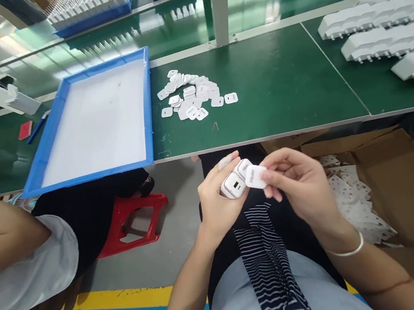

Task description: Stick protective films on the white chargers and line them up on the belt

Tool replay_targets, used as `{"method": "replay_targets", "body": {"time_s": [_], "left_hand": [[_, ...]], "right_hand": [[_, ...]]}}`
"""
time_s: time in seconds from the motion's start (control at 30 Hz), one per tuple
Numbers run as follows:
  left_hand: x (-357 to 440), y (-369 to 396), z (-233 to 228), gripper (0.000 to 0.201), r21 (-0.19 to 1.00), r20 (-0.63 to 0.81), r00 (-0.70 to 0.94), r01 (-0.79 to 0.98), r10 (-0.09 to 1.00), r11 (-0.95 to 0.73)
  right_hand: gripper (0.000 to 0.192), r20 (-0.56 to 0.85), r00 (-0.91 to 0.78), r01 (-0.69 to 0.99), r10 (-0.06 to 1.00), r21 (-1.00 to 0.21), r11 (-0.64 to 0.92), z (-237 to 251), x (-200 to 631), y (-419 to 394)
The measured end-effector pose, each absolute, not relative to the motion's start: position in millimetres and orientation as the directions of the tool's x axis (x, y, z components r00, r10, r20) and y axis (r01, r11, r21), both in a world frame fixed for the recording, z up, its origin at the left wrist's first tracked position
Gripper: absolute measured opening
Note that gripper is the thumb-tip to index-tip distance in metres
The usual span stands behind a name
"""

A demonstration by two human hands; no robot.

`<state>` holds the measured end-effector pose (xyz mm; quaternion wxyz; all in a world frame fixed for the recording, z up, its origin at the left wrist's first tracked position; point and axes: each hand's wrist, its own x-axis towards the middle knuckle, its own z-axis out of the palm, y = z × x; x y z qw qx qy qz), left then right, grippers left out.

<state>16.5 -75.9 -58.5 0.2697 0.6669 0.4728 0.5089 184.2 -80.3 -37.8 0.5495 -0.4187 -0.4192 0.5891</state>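
Bright overhead light glares off the glossy green shelf (179, 24); edges bow outward; near corners slightly soft.

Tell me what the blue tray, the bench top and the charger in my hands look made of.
Blue tray: likely plastic, matte rim. Bench top: green mat, probably rubber or vinyl, slight sheen. Charger in left hand: glossy white plastic, apparently.

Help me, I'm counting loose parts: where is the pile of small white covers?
The pile of small white covers lies mid-frame on the green table, just right of the blue tray.
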Motion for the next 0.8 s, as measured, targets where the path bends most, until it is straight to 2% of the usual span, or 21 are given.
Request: {"method": "replay_targets", "body": {"time_s": [0.13, 0.27, 0.5, 0.8], "left_hand": [[25.1, -79.4, -66.8, 0.045, 0.759, 0.56, -0.057, 0.434, 0.827, -0.484], [29.3, -79.9, -69.4, 0.046, 0.685, 0.655, -0.076, 0.48, 0.752, -0.548], [33.9, -76.6, -69.5, 0.042, 0.591, 0.743, -0.072, 0.536, 0.665, -0.602], [34.0, -74.2, -68.2, 0.039, 0.592, 0.746, -0.041, 0.497, 0.665, -0.634]], "right_hand": [[0.008, -0.084, 0.054, -0.466, 0.995, -0.883, -0.05, -44.0, 156.4, -98.7], [0.011, -0.134, 0.045, -0.561, 0.99, -0.823, -0.086, -42.1, 145.8, -102.4], [0.018, -0.141, 0.072, -0.56, 0.987, -0.825, -0.077, -40.6, 142.0, -100.2], [0.02, -0.185, 0.026, -0.575, 0.982, -0.807, -0.137, -38.3, 148.2, -96.5]]}}
